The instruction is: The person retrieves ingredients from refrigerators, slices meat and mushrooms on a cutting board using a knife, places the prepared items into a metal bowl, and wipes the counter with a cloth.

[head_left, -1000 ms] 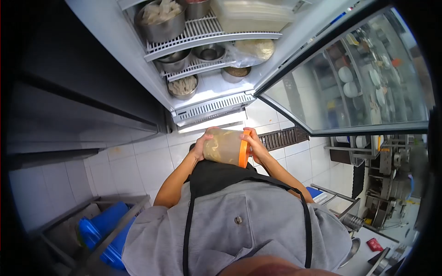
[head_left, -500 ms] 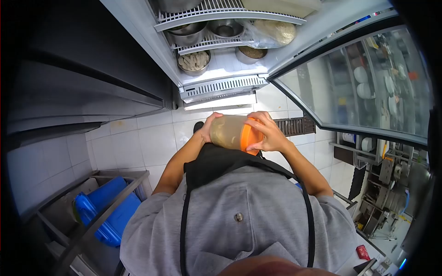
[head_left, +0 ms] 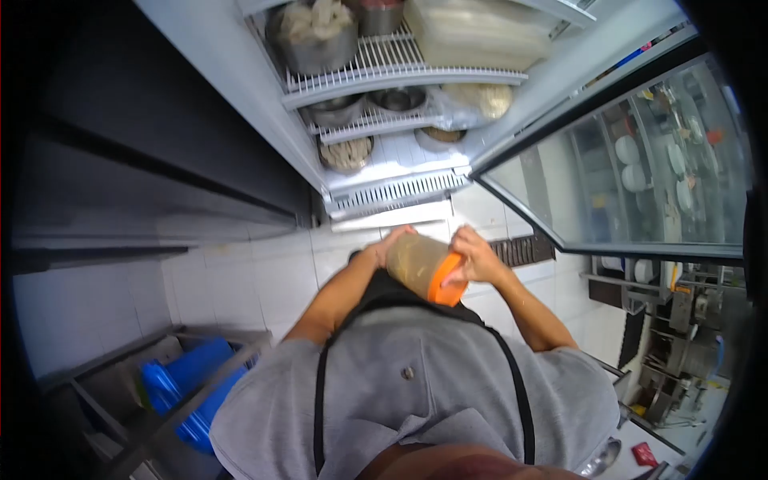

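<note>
A cloudy, see-through plastic container (head_left: pixel 418 262) with an orange lid (head_left: pixel 446 280) lies on its side in front of my waist, its lid toward the right. My left hand (head_left: pixel 392 242) is wrapped round the base end of it. On the lid end, my right hand (head_left: pixel 474 258) grips the orange rim, thumb on the lid's face and fingers over the upper edge. The contents look yellowish and are too blurred to name.
Ahead stands an open fridge with wire shelves (head_left: pixel 408 78) holding metal bowls, a bagged item and a pale plastic box (head_left: pixel 472 36). Its glass door (head_left: pixel 632 168) swings out right. Blue containers (head_left: pixel 188 376) sit in a rack at lower left; a floor drain (head_left: pixel 520 250) lies beyond my right hand.
My right hand has shifted its grip on the lid, and the container has tilted, lid end lower and nearer my body. The head view has moved.
</note>
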### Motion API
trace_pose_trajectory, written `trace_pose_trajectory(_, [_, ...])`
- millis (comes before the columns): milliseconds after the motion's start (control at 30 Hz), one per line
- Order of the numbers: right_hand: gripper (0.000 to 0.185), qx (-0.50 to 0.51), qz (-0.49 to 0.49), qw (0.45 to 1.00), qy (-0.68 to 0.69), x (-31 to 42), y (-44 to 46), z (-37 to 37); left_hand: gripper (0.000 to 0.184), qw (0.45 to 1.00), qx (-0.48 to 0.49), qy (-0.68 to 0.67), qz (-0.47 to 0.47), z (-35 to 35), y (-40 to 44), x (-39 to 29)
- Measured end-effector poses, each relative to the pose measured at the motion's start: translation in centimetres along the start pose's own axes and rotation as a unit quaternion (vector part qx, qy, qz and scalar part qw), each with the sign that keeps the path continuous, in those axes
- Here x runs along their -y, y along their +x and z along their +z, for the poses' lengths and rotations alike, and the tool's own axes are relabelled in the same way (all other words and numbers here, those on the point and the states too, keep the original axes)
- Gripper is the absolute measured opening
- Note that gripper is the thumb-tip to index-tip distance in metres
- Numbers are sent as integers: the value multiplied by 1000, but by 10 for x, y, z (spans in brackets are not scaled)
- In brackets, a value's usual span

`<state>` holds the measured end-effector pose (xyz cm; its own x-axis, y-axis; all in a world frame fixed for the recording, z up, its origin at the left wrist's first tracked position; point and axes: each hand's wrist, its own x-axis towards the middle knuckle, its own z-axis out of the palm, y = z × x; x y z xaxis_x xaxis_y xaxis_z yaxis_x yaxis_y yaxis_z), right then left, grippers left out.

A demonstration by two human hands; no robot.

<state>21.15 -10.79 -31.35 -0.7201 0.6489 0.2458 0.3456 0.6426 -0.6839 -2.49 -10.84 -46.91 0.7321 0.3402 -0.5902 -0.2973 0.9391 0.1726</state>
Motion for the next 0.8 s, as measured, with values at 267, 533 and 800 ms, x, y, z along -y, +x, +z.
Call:
trace_pose_trajectory(267, [66, -133, 40, 990, 7, -7, -1, 23, 42, 997, -44, -51, -47, -18, -3, 6])
trace_pose_trajectory(533, [51, 113, 113, 987, 31, 6, 31, -35, 42, 997, 51, 8, -54, -23, 40, -14])
trace_pose_trajectory(800, [45, 148, 72, 974, -153, 58, 61, -45, 60, 988, 120, -43, 91, -30, 43, -18])
